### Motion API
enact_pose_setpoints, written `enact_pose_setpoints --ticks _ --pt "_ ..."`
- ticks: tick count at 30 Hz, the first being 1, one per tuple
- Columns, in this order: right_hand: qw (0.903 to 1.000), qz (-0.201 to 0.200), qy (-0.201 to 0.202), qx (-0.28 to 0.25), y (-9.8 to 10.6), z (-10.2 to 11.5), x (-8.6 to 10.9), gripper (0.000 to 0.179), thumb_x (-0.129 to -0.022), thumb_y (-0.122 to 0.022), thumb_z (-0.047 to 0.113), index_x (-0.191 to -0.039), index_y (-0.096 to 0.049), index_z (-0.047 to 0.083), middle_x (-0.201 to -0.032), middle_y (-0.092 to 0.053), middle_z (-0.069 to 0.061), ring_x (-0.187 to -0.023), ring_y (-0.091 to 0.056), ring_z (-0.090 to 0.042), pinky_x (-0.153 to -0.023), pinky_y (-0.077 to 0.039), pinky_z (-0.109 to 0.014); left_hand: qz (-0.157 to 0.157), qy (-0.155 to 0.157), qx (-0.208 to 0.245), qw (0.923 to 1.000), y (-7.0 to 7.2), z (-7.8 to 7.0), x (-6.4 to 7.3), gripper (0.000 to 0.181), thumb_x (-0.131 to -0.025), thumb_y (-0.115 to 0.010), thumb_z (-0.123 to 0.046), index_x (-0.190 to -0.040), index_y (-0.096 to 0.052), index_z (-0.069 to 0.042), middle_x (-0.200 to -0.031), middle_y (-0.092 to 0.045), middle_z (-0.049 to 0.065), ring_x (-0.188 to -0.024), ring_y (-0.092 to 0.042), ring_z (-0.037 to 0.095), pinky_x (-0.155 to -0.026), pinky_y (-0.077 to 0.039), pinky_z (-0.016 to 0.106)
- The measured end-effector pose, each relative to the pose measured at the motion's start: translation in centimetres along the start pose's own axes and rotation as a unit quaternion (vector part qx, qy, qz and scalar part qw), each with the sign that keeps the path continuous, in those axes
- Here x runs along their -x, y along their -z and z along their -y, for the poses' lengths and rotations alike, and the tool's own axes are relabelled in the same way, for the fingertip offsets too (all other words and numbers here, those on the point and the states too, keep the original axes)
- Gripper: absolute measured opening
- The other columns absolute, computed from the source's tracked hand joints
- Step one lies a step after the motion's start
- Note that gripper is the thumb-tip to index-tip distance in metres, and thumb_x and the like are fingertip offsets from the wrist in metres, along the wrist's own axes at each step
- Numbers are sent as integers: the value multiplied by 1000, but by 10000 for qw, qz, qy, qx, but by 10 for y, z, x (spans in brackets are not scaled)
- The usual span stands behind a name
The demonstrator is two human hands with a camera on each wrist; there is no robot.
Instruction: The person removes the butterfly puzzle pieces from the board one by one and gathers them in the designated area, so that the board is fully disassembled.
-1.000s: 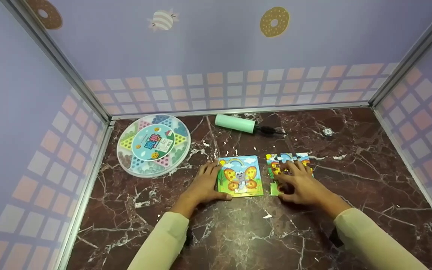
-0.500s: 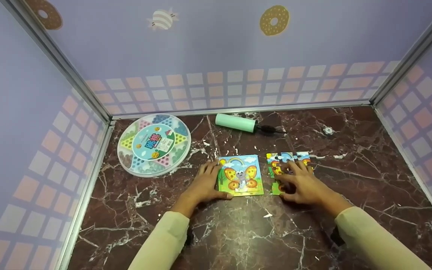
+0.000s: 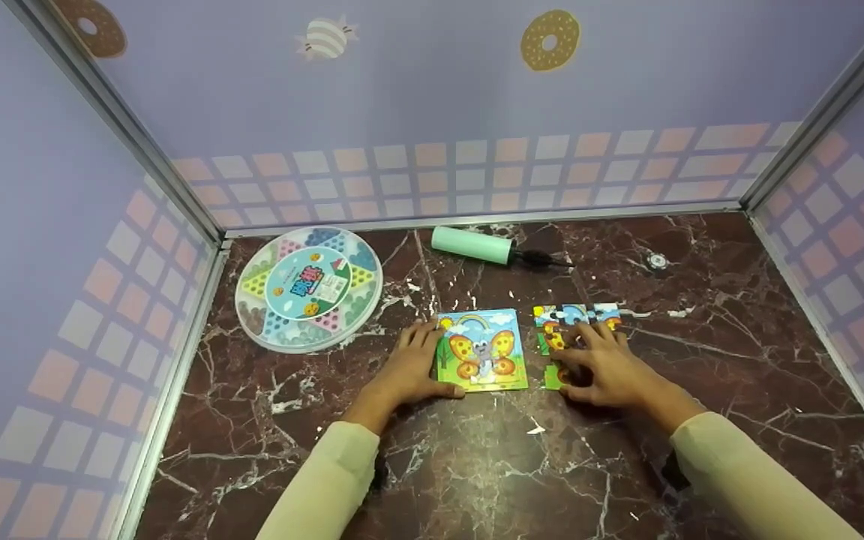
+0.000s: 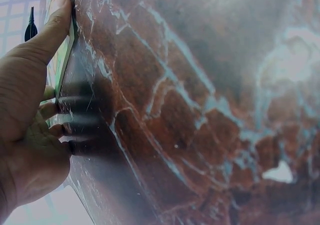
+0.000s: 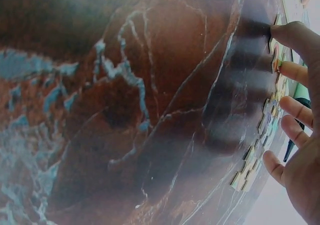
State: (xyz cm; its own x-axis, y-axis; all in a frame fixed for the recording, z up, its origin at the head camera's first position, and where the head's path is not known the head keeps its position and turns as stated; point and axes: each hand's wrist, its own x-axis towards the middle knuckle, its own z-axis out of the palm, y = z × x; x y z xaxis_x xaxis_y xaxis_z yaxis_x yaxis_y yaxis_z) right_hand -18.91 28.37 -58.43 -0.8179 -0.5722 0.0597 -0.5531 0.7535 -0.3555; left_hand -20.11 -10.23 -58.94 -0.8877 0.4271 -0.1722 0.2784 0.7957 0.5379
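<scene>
A square butterfly jigsaw board (image 3: 481,351) lies flat in the head view. My left hand (image 3: 406,373) holds its left side, with the thumb along the near edge and the fingers at the left edge. To the right, loose jigsaw pieces (image 3: 550,339) form a partial butterfly picture, partly covered by my right hand (image 3: 606,369). Its thumb and index finger pinch a green and orange jigsaw piece (image 3: 553,377) at the near left of that group. In the right wrist view the other fingers (image 5: 295,130) spread above more pieces (image 5: 245,170).
Behind the board lies a mint-green hand pump (image 3: 471,245) with a black nozzle. A round Chinese checkers set (image 3: 308,283) sits at the left. A small round white token (image 3: 656,261) is at the back right. Panel walls (image 3: 432,90) enclose the brown marbled table (image 3: 477,465).
The pinched jigsaw piece has shifted very slightly to the right with my right hand. My left hand stays on the board.
</scene>
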Motion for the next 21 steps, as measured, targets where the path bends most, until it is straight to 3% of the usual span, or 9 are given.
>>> enact_pose_setpoints --ticks 14,17,21 --pt "9996 168 -216 -75 4 1 0 60 -89 -89 40 -145 -75 24 -150 -55 -22 -147 -44 -62 -108 -30 -99 -1 3 31 10000 0 -1 1 120 -80 -97 -55 -171 -35 -6 -183 -24 19 -170 -17 47 -139 -22 64" --pt "10000 13 -67 -40 2 2 -1 57 -89 -90 40 -142 -77 23 -145 -58 -19 -139 -50 -57 -107 -39 -93 18 15 37 10000 0 0 0 120 -80 -97 -55 -171 -35 -6 -183 -24 19 -170 -17 47 -139 -21 64" --pt "9998 -148 156 10 0 6 -6 50 -90 -90 41 -135 -79 23 -132 -59 -11 -118 -51 -37 -98 -48 -73 53 36 49 10000 0 0 0 120 -82 -96 -56 -172 -34 -7 -184 -22 17 -171 -15 46 -140 -20 63"
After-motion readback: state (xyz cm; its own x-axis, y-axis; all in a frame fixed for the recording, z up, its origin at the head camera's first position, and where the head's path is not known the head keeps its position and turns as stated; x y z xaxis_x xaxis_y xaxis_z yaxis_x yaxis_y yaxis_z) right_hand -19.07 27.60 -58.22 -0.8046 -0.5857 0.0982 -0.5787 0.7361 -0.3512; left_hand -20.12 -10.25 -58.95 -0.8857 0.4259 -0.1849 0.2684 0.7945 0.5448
